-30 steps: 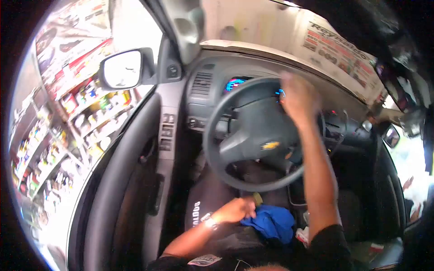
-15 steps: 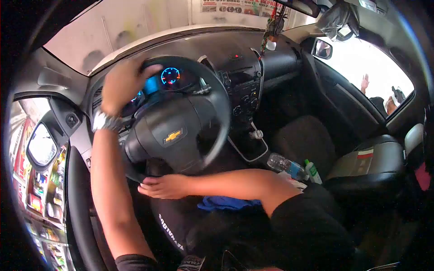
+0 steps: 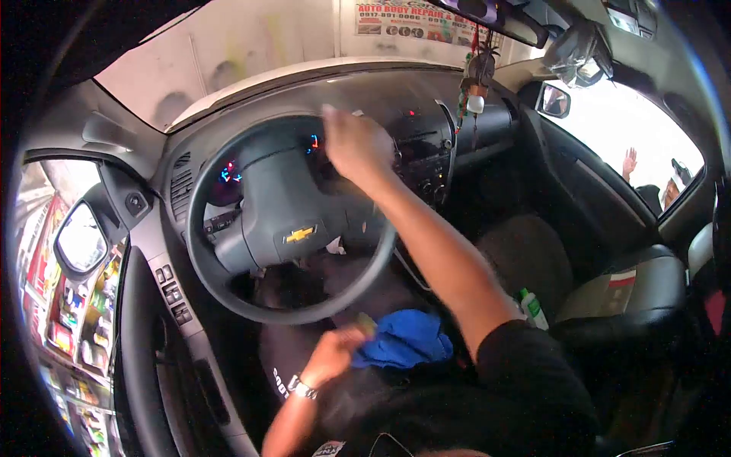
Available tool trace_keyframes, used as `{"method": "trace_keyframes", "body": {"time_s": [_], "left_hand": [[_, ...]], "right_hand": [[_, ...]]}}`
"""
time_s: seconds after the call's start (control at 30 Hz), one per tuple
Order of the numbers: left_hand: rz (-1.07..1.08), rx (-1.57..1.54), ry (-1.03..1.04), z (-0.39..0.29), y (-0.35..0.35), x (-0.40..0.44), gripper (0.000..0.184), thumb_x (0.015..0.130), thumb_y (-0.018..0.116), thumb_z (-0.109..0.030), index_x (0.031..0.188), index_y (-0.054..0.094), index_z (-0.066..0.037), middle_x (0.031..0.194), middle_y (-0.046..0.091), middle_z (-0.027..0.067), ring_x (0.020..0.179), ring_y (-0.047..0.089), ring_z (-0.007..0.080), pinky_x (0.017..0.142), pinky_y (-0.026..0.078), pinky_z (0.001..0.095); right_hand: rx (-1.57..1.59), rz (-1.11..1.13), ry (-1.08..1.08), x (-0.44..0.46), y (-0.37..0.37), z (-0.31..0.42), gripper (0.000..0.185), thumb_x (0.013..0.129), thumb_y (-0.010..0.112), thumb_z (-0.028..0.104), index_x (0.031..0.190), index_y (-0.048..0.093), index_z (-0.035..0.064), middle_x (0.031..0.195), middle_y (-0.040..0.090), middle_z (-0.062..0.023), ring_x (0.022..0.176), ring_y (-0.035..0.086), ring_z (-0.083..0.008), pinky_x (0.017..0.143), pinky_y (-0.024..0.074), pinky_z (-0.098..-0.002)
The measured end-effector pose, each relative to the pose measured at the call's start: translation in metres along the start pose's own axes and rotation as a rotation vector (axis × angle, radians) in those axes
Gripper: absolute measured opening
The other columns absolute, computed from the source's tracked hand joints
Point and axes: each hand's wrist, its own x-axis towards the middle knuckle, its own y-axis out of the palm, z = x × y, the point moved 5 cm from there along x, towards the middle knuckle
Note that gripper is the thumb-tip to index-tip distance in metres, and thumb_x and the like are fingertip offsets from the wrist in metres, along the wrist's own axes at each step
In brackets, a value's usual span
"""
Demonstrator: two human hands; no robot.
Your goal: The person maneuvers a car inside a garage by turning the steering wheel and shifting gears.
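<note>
Presumably stiff, Chevrolet steering wheel [image 3: 278, 206] best held by rim [image 3: 301, 314].
Right hand [image 3: 358, 145] there, left hand [image 3: 335, 354] near cloth [image 3: 411, 339]; grips unclear.

This is a car cabin [image 3: 579, 183], as the wheel [image 3: 283, 206], dashboard [image 3: 365, 95], side mirror [image 3: 81, 238] and seat [image 3: 647, 286] show. It seems to stand at a body shop: the banner [image 3: 419, 21] ahead reads "AUTO BODY REPAIR", and packed shelves [image 3: 82, 327] show outside at left.
</note>
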Motion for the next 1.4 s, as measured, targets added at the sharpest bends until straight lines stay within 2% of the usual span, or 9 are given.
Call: {"method": "trace_keyframes", "body": {"time_s": [0.23,0.53,0.7,0.77,0.93,1.0,1.13,1.3,1.4], "left_hand": [[-0.198,0.733,0.595,-0.37,-0.037,0.127,0.039,0.103,0.058,-0.035,0.112,0.071,0.0,0.088,0.072,0.0128,0.081,0.07,0.0192,0.074,0.054,0.0327],[-0.42,1.039,0.356,-0.312,-0.212,0.15,0.058,0.095,0.063,-0.056,0.085,0.072,0.001,0.065,0.06,0.0147,0.061,0.059,0.0227,0.06,0.046,0.0395],[-1.17,0.369,0.255,-0.161,-0.219,-0.002,0.048,0.108,0.047,-0.044,0.083,0.058,-0.004,0.059,0.048,0.0003,0.049,0.045,0.0132,0.048,0.036,0.0307],[-1.367,0.018,0.226,-0.089,-0.145,-0.023,0.052,0.11,0.037,-0.047,0.084,0.055,-0.005,0.059,0.05,0.0033,0.053,0.053,0.0148,0.05,0.041,0.0313],[-0.12,-0.08,0.025,-0.015,-0.014,-0.009,0.036,0.105,0.056,-0.029,0.094,0.074,0.001,0.078,0.071,0.0068,0.076,0.065,0.0141,0.073,0.052,0.0328],[0.284,0.195,0.134,-0.137,-0.025,0.0,0.022,0.099,0.067,-0.019,0.108,0.073,0.001,0.098,0.077,0.0091,0.094,0.07,0.0161,0.087,0.055,0.0337],[-0.35,0.456,0.817,-0.348,-0.083,0.063,0.033,0.098,0.063,-0.034,0.099,0.07,-0.001,0.073,0.068,0.0103,0.065,0.065,0.0259,0.066,0.053,0.0354],[-0.225,1.264,0.752,-0.332,-0.156,0.217,0.066,0.086,0.064,-0.067,0.103,0.071,-0.003,0.096,0.073,0.0198,0.09,0.071,0.0402,0.081,0.056,0.0491],[-0.355,1.39,0.455,-0.312,-0.184,0.192,0.067,0.084,0.062,-0.07,0.099,0.077,-0.006,0.091,0.075,0.0162,0.09,0.072,0.0374,0.082,0.057,0.0484]], "right_hand": [[-0.092,-0.047,-0.481,0.008,0.077,0.197,0.046,0.092,0.052,0.043,0.066,0.076,0.0133,0.068,0.069,-0.0167,0.063,0.063,-0.0355,0.07,0.0399,-0.0563],[-0.333,-0.101,-1.45,-0.296,0.156,0.146,0.051,0.094,0.051,0.034,0.137,0.059,0.0082,0.152,0.049,-0.0141,0.144,0.039,-0.0288,0.124,0.0185,-0.0545],[-0.088,0.722,-0.699,-0.208,0.037,-0.005,0.075,0.082,0.069,0.054,0.15,0.042,0.0337,0.165,0.028,-0.0059,0.152,0.022,-0.0381,0.111,0.0235,-0.0719],[-0.367,0.213,-0.386,-0.132,0.003,-0.03,0.07,0.086,0.065,0.048,0.147,0.045,0.0174,0.162,0.025,-0.0222,0.15,0.019,-0.0497,0.109,0.0215,-0.0781],[0.04,0.064,-0.18,0.027,0.007,0.079,0.047,0.102,0.046,0.042,0.107,0.074,0.0047,0.099,0.073,-0.0213,0.093,0.07,-0.0426,0.088,0.0509,-0.0546],[-0.083,0.189,-0.295,0.041,0.035,0.136,0.053,0.101,0.044,0.043,0.078,0.077,0.0086,0.076,0.072,-0.0177,0.08,0.071,-0.0391,0.074,0.0512,-0.0544],[-0.176,0.101,-0.851,-0.043,0.078,0.241,0.055,0.097,0.046,0.042,0.06,0.072,0.0106,0.06,0.066,-0.0107,0.066,0.062,-0.0326,0.073,0.0421,-0.0461],[1.746,0.928,-0.143,-0.14,0.183,0.216,0.026,0.104,0.052,0.025,0.121,0.061,0.0071,0.125,0.059,-0.0098,0.111,0.052,-0.021,0.101,0.0369,-0.0391],[1.512,1.083,-0.242,-0.143,0.179,0.213,0.039,0.103,0.058,0.024,0.138,0.049,0.0082,0.144,0.044,-0.0106,0.133,0.04,-0.0222,0.116,0.0307,-0.0373]]}}
